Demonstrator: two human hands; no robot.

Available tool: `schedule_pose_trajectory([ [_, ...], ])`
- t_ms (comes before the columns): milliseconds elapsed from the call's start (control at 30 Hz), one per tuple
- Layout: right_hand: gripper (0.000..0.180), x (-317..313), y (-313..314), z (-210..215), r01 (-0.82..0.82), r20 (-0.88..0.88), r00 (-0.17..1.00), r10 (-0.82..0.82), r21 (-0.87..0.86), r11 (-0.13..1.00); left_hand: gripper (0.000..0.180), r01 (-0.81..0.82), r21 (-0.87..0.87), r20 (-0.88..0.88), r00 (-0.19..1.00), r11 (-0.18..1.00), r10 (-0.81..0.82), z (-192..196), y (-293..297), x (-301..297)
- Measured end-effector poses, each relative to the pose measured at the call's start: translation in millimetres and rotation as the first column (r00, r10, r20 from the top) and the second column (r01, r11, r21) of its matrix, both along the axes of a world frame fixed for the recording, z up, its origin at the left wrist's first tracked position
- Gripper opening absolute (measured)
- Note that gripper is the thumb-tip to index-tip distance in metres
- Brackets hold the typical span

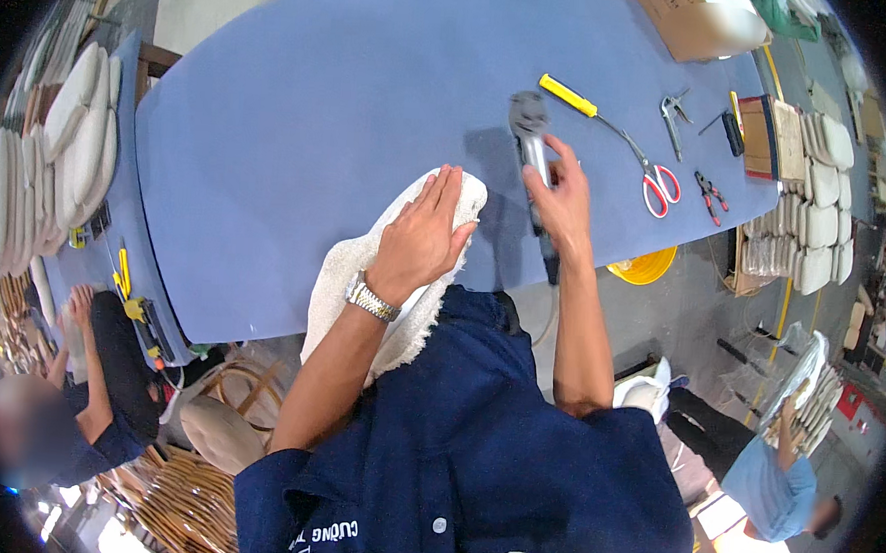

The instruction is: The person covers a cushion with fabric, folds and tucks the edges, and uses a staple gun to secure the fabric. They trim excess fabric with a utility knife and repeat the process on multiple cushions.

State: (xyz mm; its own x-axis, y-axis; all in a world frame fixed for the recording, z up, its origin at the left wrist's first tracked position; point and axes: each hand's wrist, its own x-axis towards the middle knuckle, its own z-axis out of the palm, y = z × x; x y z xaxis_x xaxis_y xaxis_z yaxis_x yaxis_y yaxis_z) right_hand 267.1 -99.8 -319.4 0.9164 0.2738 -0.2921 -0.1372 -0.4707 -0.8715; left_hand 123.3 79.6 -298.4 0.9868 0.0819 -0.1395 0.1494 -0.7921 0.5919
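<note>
Right now, the white pad [352, 255] is lying across the near edge of the blue worktop [289, 148], its long axis slanting from the person's lap up to a rounded end that is pointing away and to the right. The left hand [425, 236] is resting flat on it, fingers straight, gripping nothing. The right hand [561, 198] is gripping a grey tool [533, 151], blurred, whose bulky head is pointing away from the person, its long axis leaning slightly left. Toward the far right, a cardboard box [689, 19] is standing, its contents not showing. Beyond the near edge, a yellow bucket [646, 267] is sitting lower down; what it is holding, one cannot tell. Scissors [660, 191] are lying near a yellow-handled screwdriver [569, 95]
</note>
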Motion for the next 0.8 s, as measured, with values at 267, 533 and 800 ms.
schedule_pose_trajectory([
  [267,0.063,-60.9,-42.7,61.9,-0.377,0.305,0.875,0.376,-0.058,0.925,0.074,-0.008,0.004,-0.067,0.998,1.0,0.008,5.7,-1.6,3.3],
  [533,0.065,-79.9,-41.5,52.5,-0.348,0.149,0.933,0.327,0.143,0.927,0.077,-0.017,-0.026,-0.123,0.992,1.0,0.013,10.7,-0.5,6.2],
  [800,0.065,-77.8,-30.5,62.0,-0.379,0.141,0.921,0.363,0.111,0.919,0.079,-0.015,-0.044,-0.14,0.99,0.999,0.008,10.8,1.6,8.6],
])
